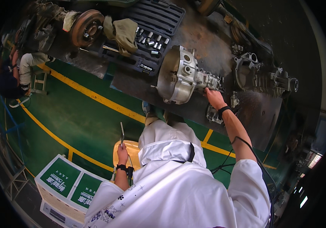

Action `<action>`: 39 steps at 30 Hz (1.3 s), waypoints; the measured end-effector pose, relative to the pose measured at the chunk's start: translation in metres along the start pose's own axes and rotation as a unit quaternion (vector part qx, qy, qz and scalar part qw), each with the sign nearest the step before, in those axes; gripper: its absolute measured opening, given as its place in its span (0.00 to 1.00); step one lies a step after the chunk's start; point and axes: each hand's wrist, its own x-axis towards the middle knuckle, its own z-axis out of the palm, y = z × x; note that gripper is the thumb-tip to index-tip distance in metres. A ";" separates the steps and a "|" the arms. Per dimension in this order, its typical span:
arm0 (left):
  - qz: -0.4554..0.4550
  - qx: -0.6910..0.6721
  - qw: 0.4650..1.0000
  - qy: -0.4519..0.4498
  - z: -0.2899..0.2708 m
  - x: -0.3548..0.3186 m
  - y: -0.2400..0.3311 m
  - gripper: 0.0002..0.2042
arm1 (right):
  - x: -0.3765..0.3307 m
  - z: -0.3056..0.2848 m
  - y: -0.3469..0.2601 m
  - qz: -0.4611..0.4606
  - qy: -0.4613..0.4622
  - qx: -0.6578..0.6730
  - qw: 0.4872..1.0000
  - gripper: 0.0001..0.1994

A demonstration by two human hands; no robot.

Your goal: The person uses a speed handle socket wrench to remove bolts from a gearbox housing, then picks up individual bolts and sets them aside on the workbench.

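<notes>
A silver gearbox housing [175, 76] with a wide bell-shaped end lies on the dark metal workbench in front of me. My right hand [216, 100] reaches to its narrow end [208, 80], fingers curled in against the underside edge. Whether those fingertips pinch a small part is hidden. Down beside my left leg, my left hand [122, 154] is closed around a long bent metal bar [122, 131], which points up and also sticks out below the fist.
An open black socket case [153, 57] with several sockets and a crumpled cloth [123, 36] is behind left. A rusty brake drum [88, 29] and another gearbox casing [246, 72] stand on the bench [254, 121]. Nearby are a yellow stool [132, 150], a white cabinet [56, 178] and a seated person [18, 72].
</notes>
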 end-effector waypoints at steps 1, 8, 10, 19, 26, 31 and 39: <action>-0.002 -0.001 1.000 0.000 -0.004 -0.003 0.001 0.19 | -0.001 0.001 -0.003 0.019 -0.011 0.000 1.000 0.13; 0.204 0.071 0.973 0.075 -0.024 -0.047 0.050 0.18 | -0.051 0.006 -0.035 0.157 0.055 0.175 0.970 0.31; 0.276 0.092 0.956 0.036 -0.036 -0.091 0.093 0.18 | -0.085 -0.013 -0.037 0.140 -0.058 0.287 0.946 0.33; 0.679 0.157 0.668 -0.260 -0.009 -0.228 0.263 0.19 | -0.200 -0.216 -0.132 -0.146 -0.113 0.453 0.872 0.43; 0.726 0.034 0.598 -0.339 0.111 -0.270 0.314 0.18 | -0.252 -0.264 -0.095 0.056 0.142 0.599 0.786 0.35; 0.758 -0.046 0.607 -0.235 0.207 -0.237 0.346 0.17 | -0.218 -0.254 -0.036 0.148 0.243 0.625 0.727 0.30; 0.760 -0.101 0.612 -0.194 0.244 -0.213 0.355 0.18 | -0.171 -0.253 -0.020 0.116 0.256 0.610 0.741 0.29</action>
